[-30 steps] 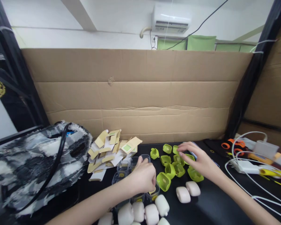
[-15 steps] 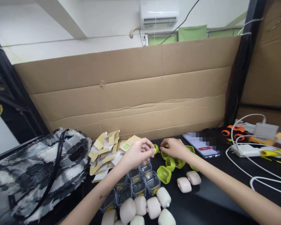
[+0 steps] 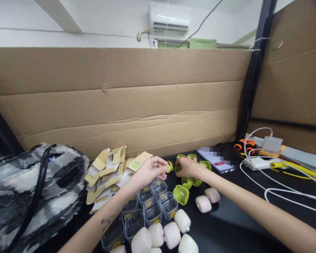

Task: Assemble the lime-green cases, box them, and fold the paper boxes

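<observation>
Since a second ago the left hand (image 3: pixel 149 171) has left the clear cups (image 3: pixel 152 208) and now pinches a small green piece (image 3: pixel 170 166) at their twelve o'clock. At its three o'clock, the right hand (image 3: pixel 187 167) is clenched on a second green piece (image 3: pixel 178 170) at the edge of the green cluster (image 3: pixel 193 181). The step looks like picking pieces out, which calls for a steady pinch.

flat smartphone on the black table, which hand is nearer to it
Right: the right hand sits just left of the flat smartphone; the left hand lies farther left, beyond it.
</observation>
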The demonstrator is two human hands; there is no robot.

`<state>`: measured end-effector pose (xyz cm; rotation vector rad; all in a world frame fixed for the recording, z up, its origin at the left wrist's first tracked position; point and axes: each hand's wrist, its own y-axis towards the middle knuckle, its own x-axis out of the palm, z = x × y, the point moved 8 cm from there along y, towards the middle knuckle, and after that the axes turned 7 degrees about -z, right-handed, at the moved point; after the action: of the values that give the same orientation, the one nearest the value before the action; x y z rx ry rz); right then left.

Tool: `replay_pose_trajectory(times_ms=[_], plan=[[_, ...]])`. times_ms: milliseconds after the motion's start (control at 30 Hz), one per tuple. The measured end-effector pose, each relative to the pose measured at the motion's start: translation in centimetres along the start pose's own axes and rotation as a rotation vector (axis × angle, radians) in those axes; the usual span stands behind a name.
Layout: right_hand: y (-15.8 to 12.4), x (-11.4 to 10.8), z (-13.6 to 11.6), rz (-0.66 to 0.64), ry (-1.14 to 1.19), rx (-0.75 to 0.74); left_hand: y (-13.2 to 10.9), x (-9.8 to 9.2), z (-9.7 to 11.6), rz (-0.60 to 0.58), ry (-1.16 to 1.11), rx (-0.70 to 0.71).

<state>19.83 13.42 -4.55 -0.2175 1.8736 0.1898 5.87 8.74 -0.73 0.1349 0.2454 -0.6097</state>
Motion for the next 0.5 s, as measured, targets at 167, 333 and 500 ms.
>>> replay_pose_trajectory(times_ms=[167, 333, 500], plan=[[-0.7, -1.2, 0.0, 0.129, 0.091, -0.068, -0.1, 0.0, 0.2, 0.01, -0.027, 0.029], [-3.7, -3.8, 0.4, 0.29, 0.331, -0.229, -0.4, 0.5, 0.5, -0.017, 0.016, 0.049], [-7.3, -4.0, 1.5, 0.316, 0.625, -0.302, -0.9, 1.4, 0.9, -0.062, 0.045, 0.099]])
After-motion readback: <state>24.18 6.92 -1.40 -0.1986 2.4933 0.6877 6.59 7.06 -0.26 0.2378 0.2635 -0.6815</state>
